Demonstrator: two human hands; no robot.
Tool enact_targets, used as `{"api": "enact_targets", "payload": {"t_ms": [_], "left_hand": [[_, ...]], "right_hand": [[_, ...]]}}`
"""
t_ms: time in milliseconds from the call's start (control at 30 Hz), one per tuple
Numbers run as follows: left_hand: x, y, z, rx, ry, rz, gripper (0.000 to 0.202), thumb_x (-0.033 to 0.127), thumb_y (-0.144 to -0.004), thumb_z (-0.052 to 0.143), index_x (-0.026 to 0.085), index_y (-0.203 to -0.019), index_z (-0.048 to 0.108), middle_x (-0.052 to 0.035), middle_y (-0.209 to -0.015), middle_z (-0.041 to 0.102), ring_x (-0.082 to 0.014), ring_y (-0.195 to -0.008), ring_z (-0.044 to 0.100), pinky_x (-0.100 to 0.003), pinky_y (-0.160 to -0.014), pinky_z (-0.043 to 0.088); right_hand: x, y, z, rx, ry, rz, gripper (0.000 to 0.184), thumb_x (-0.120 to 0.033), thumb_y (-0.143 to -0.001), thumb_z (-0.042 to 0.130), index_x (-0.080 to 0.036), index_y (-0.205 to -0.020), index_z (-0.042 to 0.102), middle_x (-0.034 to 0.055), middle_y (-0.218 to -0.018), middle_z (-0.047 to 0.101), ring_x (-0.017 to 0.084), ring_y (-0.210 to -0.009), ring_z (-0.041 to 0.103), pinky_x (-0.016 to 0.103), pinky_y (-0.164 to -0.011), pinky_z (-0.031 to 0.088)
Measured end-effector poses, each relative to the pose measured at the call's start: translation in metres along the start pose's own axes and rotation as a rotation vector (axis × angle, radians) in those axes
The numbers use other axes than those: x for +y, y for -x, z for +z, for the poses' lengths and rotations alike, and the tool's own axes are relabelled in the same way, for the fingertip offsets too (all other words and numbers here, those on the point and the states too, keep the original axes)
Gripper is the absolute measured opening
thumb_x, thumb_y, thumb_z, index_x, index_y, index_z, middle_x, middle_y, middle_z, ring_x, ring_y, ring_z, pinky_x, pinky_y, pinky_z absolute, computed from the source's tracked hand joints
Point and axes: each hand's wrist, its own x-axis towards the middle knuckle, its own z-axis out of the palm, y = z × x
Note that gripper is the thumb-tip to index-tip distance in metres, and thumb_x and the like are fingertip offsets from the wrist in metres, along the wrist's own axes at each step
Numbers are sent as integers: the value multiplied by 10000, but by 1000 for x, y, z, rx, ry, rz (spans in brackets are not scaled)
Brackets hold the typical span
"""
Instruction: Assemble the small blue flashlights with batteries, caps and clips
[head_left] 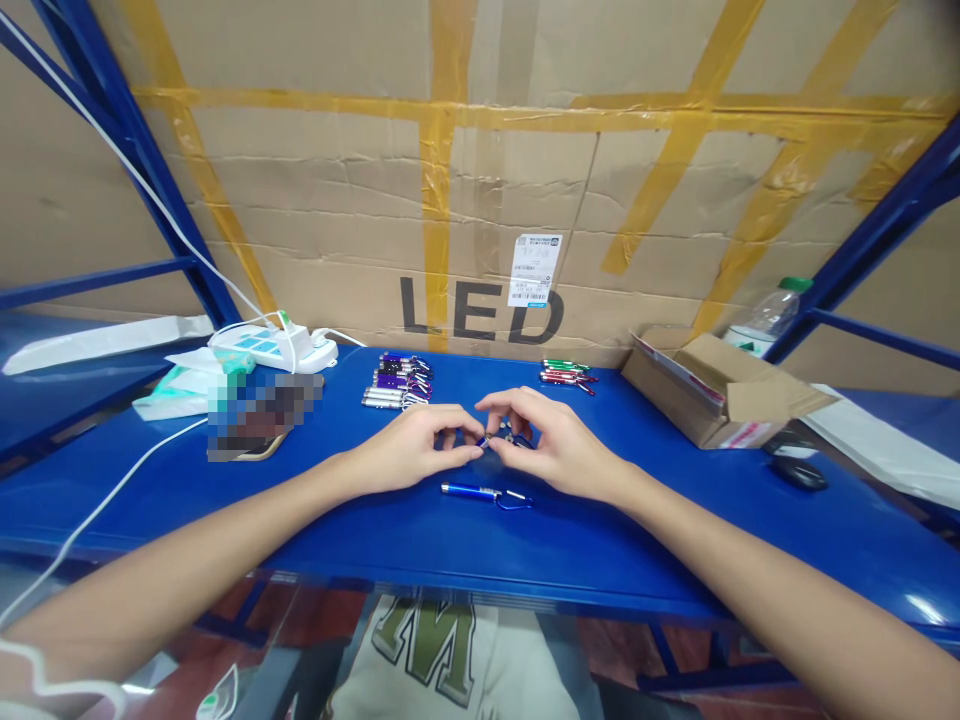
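My left hand [424, 445] and my right hand [544, 440] meet over the middle of the blue table [315, 520], fingers pinched together on a small keychain flashlight [491, 440] between them. The flashlight is mostly hidden by my fingers. A blue keychain flashlight with a carabiner clip [486, 493] lies on the table just in front of my hands. Behind my left hand sits a pile of purple and silver flashlights [397, 382]. A smaller pile of green and red flashlights [568, 373] lies behind my right hand.
An open cardboard box [720, 395] stands at the right, with a plastic bottle [769, 315] behind it and a black mouse [799, 472] near it. A white power strip [274, 347] with cables and a blurred object [259, 415] lie at the left. A taped cardboard wall marked LED [480, 310] closes the back.
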Motion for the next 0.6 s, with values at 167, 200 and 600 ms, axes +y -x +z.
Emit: {"api": "enact_targets", "payload": {"t_ms": [167, 200, 600], "left_hand": [[1, 0, 0, 17, -20, 9, 183, 340, -1019, 705, 195, -1111, 766, -29, -972, 749, -152, -765, 643, -290, -785, 524], [2, 0, 0, 20, -22, 6, 184, 342, -1017, 706, 194, -1109, 766, -30, -970, 750, -153, -762, 643, -291, -783, 525], [-1, 0, 2, 16, 46, -24, 203, 357, -998, 731, 195, -1113, 774, -28, -938, 763, -158, -755, 654, -280, -754, 529]], "right_hand": [[0, 0, 0, 9, 4, -12, 341, -195, -1000, 663, -257, -1333, 627, 48, -1107, 756, 220, -980, 674, 348, -788, 553], [0, 1, 0, 9, 10, -15, 339, -199, -1003, 661, -258, -1335, 625, 51, -1111, 757, 223, -986, 674, 350, -790, 554], [-2, 1, 0, 3, 35, -35, 321, -225, -1022, 652, -264, -1340, 626, 54, -1130, 758, 227, -997, 678, 355, -813, 565]]}}
